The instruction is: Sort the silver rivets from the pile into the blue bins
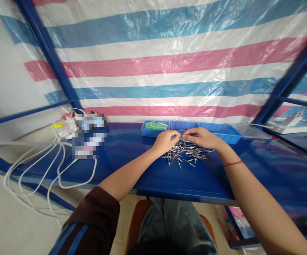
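Note:
A loose pile of blind rivets (196,153), thin metal pins with short light collars, lies on the blue table. My left hand (166,140) is over the pile's left part, thumb and forefinger pinched together. Just to its right, my right hand (200,137) has its fingertips pressed together in the same way. The two sets of fingertips almost meet above the rivets. Whatever sits between them is too small to make out. Behind my hands stand three joined blue bins: the left bin (146,132) holds green pieces, while the middle bin (178,125) and right bin (230,131) are partly covered.
White cables (59,166) loop over the table's left side and hang off its edge, near blurred items (90,136). A clear plastic lid (256,132) lies right of the bins. Blue metal posts (46,49) and a striped sheet (153,67) enclose the back.

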A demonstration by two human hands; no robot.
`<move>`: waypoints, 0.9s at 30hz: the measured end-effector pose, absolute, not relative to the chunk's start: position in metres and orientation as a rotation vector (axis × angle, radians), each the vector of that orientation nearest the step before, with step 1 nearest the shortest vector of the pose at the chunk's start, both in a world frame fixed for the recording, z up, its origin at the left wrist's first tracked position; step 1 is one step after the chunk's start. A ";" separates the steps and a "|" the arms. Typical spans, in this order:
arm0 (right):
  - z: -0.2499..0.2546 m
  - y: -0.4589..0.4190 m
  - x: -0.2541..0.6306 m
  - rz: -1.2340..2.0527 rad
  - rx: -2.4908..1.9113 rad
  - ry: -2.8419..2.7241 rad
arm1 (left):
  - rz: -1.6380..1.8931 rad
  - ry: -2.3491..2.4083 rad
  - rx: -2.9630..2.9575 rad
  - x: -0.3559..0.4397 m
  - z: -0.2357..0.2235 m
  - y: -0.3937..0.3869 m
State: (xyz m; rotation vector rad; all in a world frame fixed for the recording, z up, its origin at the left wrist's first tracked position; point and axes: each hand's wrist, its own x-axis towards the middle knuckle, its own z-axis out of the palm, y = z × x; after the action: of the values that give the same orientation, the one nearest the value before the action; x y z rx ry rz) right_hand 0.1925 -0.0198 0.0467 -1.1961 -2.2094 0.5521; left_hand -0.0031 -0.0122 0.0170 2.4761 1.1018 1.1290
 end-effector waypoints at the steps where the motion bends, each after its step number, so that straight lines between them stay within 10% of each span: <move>1: 0.046 -0.020 0.192 0.577 -1.179 -2.216 | 1.154 1.090 2.454 -0.003 0.018 -0.012; 27: 0.043 -0.020 0.179 0.910 -1.015 -1.994 | 1.458 0.913 2.039 0.008 0.024 -0.019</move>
State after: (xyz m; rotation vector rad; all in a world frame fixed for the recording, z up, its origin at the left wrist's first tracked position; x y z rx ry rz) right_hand 0.1791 -0.0200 0.0427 -1.0153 -1.9945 0.9100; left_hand 0.0075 -0.0192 0.0236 2.0387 0.9128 1.4579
